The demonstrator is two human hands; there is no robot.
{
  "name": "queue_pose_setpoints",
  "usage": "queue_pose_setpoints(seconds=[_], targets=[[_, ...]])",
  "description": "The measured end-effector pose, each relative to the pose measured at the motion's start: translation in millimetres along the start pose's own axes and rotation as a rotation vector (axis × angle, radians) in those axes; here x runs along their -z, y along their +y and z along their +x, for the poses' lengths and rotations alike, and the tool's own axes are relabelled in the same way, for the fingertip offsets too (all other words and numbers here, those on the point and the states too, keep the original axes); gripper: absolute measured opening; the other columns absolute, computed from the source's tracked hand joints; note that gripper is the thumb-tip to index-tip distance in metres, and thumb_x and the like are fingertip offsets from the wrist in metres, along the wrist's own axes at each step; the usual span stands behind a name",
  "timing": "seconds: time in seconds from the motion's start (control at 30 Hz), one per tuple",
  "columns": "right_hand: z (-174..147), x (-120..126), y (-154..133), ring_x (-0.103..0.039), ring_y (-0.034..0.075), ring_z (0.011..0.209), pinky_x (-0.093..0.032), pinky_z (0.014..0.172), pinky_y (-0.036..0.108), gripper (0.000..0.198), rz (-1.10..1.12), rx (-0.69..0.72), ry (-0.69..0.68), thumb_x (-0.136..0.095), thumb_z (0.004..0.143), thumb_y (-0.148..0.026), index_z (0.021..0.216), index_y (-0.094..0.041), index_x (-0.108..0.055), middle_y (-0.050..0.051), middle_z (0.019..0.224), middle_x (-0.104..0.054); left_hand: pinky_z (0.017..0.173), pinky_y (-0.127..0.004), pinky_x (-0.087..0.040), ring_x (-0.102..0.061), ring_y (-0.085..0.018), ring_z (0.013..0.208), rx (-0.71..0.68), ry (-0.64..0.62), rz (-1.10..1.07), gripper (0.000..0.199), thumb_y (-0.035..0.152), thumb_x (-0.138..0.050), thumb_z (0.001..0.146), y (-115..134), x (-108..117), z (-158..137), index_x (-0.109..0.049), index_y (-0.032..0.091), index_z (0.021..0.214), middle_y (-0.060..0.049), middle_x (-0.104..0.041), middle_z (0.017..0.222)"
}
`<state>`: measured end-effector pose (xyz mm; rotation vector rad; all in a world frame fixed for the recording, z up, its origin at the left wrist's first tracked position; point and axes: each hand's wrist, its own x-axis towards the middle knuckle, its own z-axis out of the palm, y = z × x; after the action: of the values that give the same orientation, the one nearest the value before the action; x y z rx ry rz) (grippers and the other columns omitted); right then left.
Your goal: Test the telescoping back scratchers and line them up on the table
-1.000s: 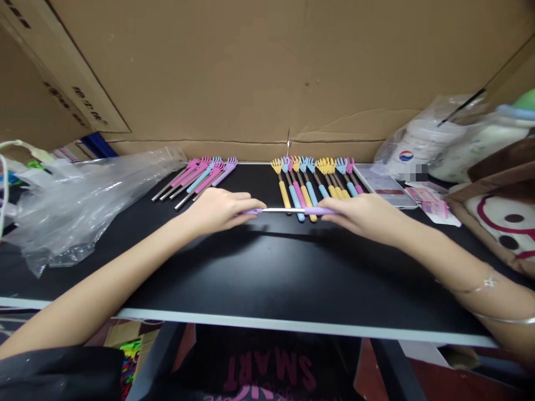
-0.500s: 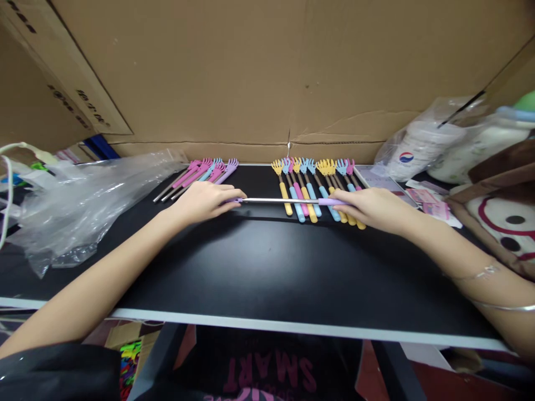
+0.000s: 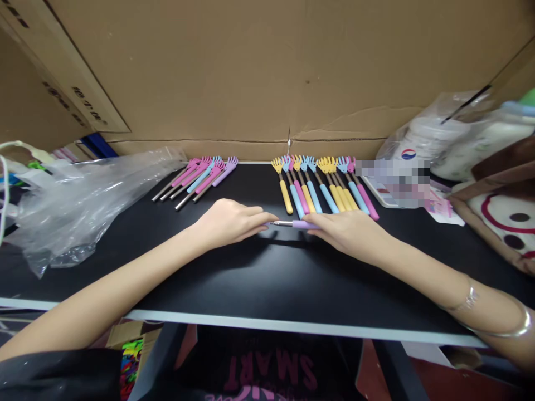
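Between my two hands lies a purple telescopic back scratcher (image 3: pixel 285 223), held level over the black table, with only a short stretch of its metal rod showing. My left hand (image 3: pixel 236 221) pinches its left end, and the fingers hide most of the claw head. Closed round the purple handle at the other end is my right hand (image 3: pixel 345 229). Just behind my right hand, several back scratchers with yellow, blue and pink handles (image 3: pixel 315 192) lie side by side in a row, claws toward the wall. Farther left lies a group of pink, blue and purple scratcher pieces (image 3: pixel 200 175), some with bare rods.
A clear plastic bag (image 3: pixel 83 206) spreads over the table's left side. Cardboard (image 3: pixel 209 72) walls the back. At right stand a bagged Pepsi cup (image 3: pixel 430 139), a partly blurred flat item (image 3: pixel 388 195) and a brown cloth bag (image 3: pixel 493 189). An open box (image 3: pixel 136 356) sits below the table.
My hands have come closer together and nearer to me, and the rod between them has become much shorter. Both hands keep their hold on the purple back scratcher.
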<state>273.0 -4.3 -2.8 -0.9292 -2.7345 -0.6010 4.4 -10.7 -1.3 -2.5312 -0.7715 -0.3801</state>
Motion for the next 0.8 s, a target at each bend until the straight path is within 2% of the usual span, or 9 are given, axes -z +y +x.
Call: queue_pose_setpoints(seconds=[0.17, 0.33, 0.4, 0.5, 0.63, 0.8], targets=[[0, 0, 13, -0.057, 0.013, 0.053, -0.023, 0.048, 0.024, 0.044, 0.022, -0.017, -0.026, -0.024, 0.097, -0.047, 0.098, -0.021, -0.06, 0.003, 0.065, -0.066, 0.047, -0.023, -0.026, -0.063, -0.009, 0.062, 0.056, -0.039, -0.041, 0.028, 0.04, -0.039, 0.096, -10, 1, -1, -0.06, 0.029, 0.111, 0.004, -0.069, 0.079], [0, -3, 59, -0.056, 0.014, 0.06, -0.03, 0.052, 0.024, 0.043, 0.144, -0.063, -0.122, -0.024, 0.096, -0.049, 0.094, -0.022, -0.058, 0.002, 0.07, -0.063, 0.053, -0.021, -0.033, -0.066, -0.013, 0.076, 0.162, -0.168, -0.061, 0.034, 0.041, -0.034, 0.097, -34, 4, -8, -0.061, 0.025, 0.108, 0.001, -0.071, 0.096], [-1, -1, 79, -0.057, 0.016, 0.067, -0.035, 0.056, 0.025, 0.043, 0.165, -0.1, -0.121, -0.025, 0.095, -0.05, 0.094, -0.021, -0.058, 0.004, 0.075, -0.061, 0.056, -0.021, -0.036, -0.066, -0.014, 0.082, 0.222, -0.192, -0.07, 0.036, 0.043, -0.033, 0.097, -46, 7, -12, -0.062, 0.024, 0.108, 0.001, -0.071, 0.1], [-4, 4, 96, -0.056, 0.017, 0.067, -0.037, 0.058, 0.027, 0.044, 0.195, -0.158, -0.15, -0.025, 0.094, -0.052, 0.097, -0.022, -0.058, 0.005, 0.076, -0.06, 0.059, -0.021, -0.037, -0.066, -0.015, 0.087, 0.277, -0.205, -0.099, 0.037, 0.044, -0.033, 0.096, -58, 11, -16, -0.062, 0.025, 0.107, 0.002, -0.071, 0.1], [-6, 7, 92, -0.055, 0.015, 0.061, -0.034, 0.053, 0.025, 0.044, 0.164, -0.169, -0.211, -0.025, 0.094, -0.052, 0.099, -0.023, -0.057, 0.003, 0.074, -0.061, 0.061, -0.022, -0.039, -0.066, -0.015, 0.088, 0.29, -0.221, -0.107, 0.035, 0.044, -0.036, 0.095, -63, 11, -19, -0.063, 0.026, 0.107, 0.002, -0.071, 0.101], [-7, -3, 76, -0.049, 0.013, 0.05, -0.026, 0.048, 0.024, 0.049, -0.021, -0.105, -0.116, -0.02, 0.096, -0.049, 0.093, -0.02, -0.059, 0.002, 0.06, -0.059, 0.062, -0.022, -0.04, -0.065, -0.016, 0.092, 0.268, -0.21, -0.056, 0.037, 0.043, -0.032, 0.097, -62, 1, -23, -0.062, 0.024, 0.111, -0.002, -0.069, 0.102]])
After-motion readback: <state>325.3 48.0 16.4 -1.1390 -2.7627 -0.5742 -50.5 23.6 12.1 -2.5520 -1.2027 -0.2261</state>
